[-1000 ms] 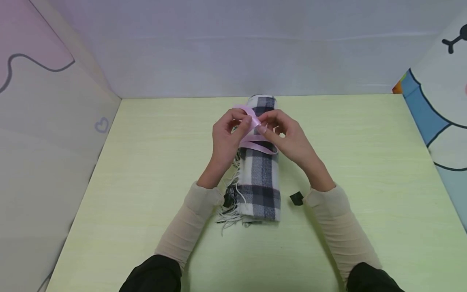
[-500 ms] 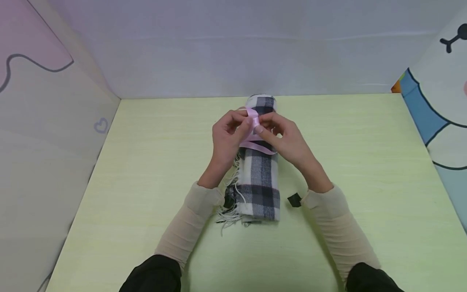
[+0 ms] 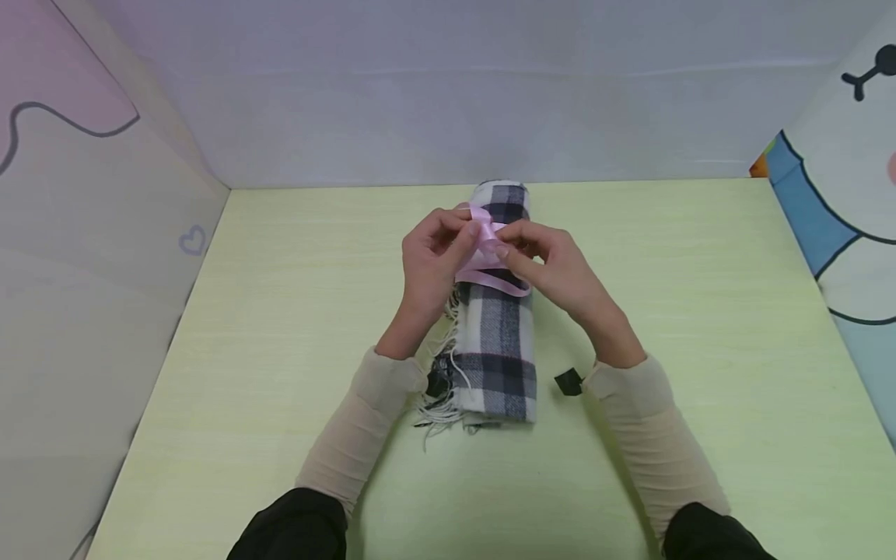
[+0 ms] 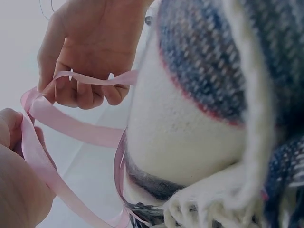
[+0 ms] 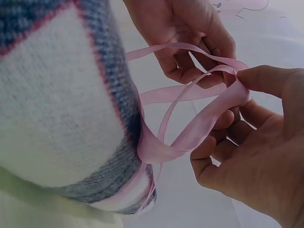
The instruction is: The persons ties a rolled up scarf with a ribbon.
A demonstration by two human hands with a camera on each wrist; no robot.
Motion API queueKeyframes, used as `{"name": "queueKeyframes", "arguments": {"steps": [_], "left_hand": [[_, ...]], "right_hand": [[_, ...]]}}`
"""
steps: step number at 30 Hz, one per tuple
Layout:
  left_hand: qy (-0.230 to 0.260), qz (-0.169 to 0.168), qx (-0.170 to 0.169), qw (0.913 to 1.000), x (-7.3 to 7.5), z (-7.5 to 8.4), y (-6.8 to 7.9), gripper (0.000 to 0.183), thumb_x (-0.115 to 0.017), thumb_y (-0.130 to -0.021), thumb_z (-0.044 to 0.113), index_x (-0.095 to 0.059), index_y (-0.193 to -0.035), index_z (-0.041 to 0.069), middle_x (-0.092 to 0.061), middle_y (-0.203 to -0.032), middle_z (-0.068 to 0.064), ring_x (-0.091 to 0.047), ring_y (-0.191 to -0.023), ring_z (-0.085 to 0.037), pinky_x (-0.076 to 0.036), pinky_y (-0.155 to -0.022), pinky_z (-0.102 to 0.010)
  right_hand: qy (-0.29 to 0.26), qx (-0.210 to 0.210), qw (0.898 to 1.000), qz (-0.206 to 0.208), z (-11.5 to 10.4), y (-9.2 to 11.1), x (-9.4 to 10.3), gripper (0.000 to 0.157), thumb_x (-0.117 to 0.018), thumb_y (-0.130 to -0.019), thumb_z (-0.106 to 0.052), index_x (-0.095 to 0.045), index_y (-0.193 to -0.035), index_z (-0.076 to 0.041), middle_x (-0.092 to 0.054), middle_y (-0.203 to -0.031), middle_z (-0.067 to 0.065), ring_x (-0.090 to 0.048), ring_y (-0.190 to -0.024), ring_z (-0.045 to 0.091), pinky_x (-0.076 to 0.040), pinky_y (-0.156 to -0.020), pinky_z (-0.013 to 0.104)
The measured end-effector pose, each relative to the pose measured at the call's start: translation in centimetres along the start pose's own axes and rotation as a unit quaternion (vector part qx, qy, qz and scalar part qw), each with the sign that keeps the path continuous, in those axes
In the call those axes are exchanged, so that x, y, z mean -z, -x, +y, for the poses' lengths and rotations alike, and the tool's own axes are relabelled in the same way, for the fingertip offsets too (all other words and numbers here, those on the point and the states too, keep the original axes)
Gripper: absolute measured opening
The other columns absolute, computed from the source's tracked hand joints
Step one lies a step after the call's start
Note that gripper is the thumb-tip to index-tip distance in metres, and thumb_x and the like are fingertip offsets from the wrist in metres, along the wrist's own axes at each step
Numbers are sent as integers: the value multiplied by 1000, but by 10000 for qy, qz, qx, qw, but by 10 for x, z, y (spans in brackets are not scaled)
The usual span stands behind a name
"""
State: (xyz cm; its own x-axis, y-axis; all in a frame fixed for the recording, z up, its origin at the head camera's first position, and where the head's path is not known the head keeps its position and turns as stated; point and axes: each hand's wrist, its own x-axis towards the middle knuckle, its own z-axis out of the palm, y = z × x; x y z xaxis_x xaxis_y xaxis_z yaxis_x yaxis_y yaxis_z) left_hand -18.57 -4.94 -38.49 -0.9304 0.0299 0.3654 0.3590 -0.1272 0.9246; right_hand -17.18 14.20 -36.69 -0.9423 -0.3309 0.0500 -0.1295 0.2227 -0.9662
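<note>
A rolled black, grey and white plaid scarf (image 3: 498, 342) lies lengthwise on the pale green table (image 3: 280, 311). A pink ribbon (image 3: 490, 274) goes round its upper half. My left hand (image 3: 470, 227) and right hand (image 3: 505, 239) meet just above the roll, and each pinches a strand of the ribbon. The right wrist view has my right hand (image 5: 240, 83) holding a ribbon loop (image 5: 199, 123) beside the scarf (image 5: 57, 104), with the left hand's fingers (image 5: 190, 42) curled round another strand. In the left wrist view the ribbon (image 4: 71, 126) runs from the scarf (image 4: 190, 123) to both hands.
The scarf's white fringe (image 3: 437, 404) spills out at its near left end. A small black tab (image 3: 568, 381) lies by my right wrist. Patterned wall panels close off the table on the left, back and right.
Both hands stay at the same spot above the roll. Their fingers have drawn closer together, and the ribbon loop by the left hand has shrunk.
</note>
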Motion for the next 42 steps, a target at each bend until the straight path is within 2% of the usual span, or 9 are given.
{"name": "queueKeyframes", "arguments": {"steps": [6, 14, 19, 22, 26, 29, 31, 38, 42], "left_hand": [[257, -47, -92, 9996, 0, 0, 0, 9, -64, -96, -10, -61, -101, -17, -73, -103, 15, -68, -115, -13, -57, -92, -22], [166, 6, -63, 9998, 0, 1, 0, 12, -65, -98, -6, -61, -103, -16, -72, -109, 13, -69, -108, -10, -58, -88, -20], [58, 54, -139, 9999, -2, 1, 1, 11, -68, -96, -6, -64, -102, -14, -71, -106, 13, -69, -97, -8, -58, -84, -19], [-161, 137, -263, 9994, -5, 0, 3, 10, -71, -95, -4, -67, -99, -12, -72, -104, 6, -67, -92, -11, -57, -82, -21], [-476, 213, -476, 9975, -8, 0, 5, 10, -73, -95, 0, -69, -96, -9, -71, -105, -15, -66, -96, -13, -57, -83, -23], [-611, 205, -608, 9961, -8, 0, 7, 10, -73, -95, 1, -69, -95, -8, -69, -106, -24, -66, -94, -13, -59, -80, -23], [-679, 171, -679, 9952, -8, 0, 7, 10, -73, -95, 1, -69, -95, -8, -70, -106, -25, -65, -92, -13, -59, -78, -22], [-809, -53, -873, 9929, -7, 1, 8, 9, -69, -97, -2, -64, -102, -8, -66, -102, -24, -64, -92, -12, -57, -83, -23], [-709, -200, -829, 9938, -6, 2, 8, 10, -66, -99, -3, -61, -106, -8, -65, -100, -24, -66, -81, -8, -58, -75, -27]], "right_hand": [[-308, -115, 9991, -274, 0, 1, 5, 25, -62, -105, -22, -70, -119, -3, -68, -106, -3, -59, -97, 23, -47, -83, 28], [381, 245, 9989, -84, 0, 0, 8, 20, -61, -106, -22, -73, -114, -8, -66, -101, 10, -54, -90, 19, -41, -81, 32], [524, 362, 9980, -31, -2, 0, 7, 20, -59, -107, -22, -72, -113, -8, -66, -101, 7, -54, -91, 18, -41, -83, 34], [527, 349, 9980, -49, -4, 1, 6, 24, -56, -109, -26, -69, -112, -6, -63, -100, 5, -54, -94, 19, -42, -84, 35], [513, 390, 9979, -43, -6, 1, 4, 27, -54, -109, -29, -67, -109, -5, -60, -97, 4, -53, -96, 19, -41, -86, 37], [537, 422, 9977, 10, -7, 1, 2, 25, -57, -108, -29, -69, -109, -7, -63, -98, 2, -54, -96, 18, -41, -89, 36], [583, 466, 9972, 68, -9, 0, 2, 22, -58, -107, -27, -70, -109, -8, -65, -99, 2, -54, -95, 18, -41, -90, 35], [637, 460, 9968, 130, -14, 0, 9, 19, -58, -107, -23, -70, -110, -8, -66, -100, 4, -59, -93, 18, -45, -84, 30], [511, 437, 9977, -31, -18, 0, 16, 20, -57, -108, -21, -70, -113, -6, -65, -100, 5, -62, -89, 19, -48, -80, 27]]}}
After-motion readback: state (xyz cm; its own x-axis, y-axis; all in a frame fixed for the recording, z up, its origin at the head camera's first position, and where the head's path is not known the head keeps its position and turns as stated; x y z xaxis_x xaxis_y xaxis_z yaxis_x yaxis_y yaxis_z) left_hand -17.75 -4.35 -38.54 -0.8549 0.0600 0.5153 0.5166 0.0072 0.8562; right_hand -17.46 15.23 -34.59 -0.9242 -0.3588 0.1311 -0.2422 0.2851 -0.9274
